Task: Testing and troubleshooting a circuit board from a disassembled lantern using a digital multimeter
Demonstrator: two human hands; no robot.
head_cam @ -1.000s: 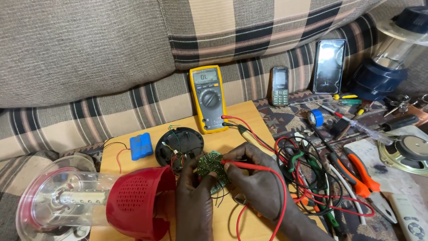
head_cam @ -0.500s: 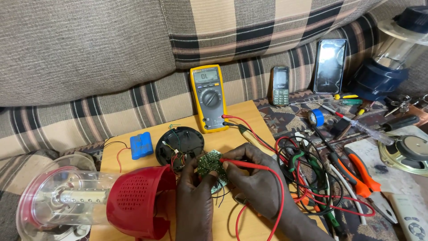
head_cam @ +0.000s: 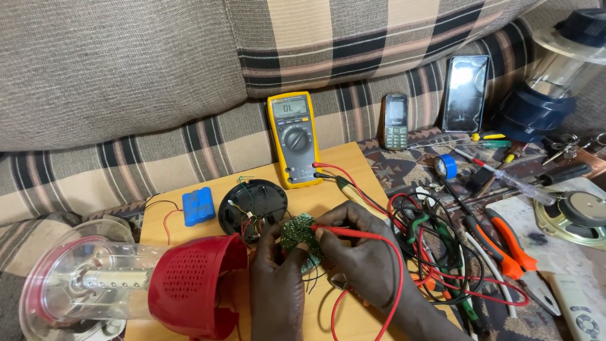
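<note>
A small round green circuit board [head_cam: 302, 235] is being probed over the wooden board [head_cam: 353, 316], just in front of the yellow multimeter [head_cam: 294, 139]. It is pinched in the left hand [head_cam: 276, 278], fingers closed on its edge. The red test probe [head_cam: 344, 232] is gripped by the right hand [head_cam: 366, 262], tip touching the board. Steady contact is judged necessary next.

Place: your home, used as a repair corner.
Signs: you face a striped sofa [head_cam: 189, 82], with meter [head_cam: 295, 139], pliers [head_cam: 505, 243], wires [head_cam: 442, 265].
</note>
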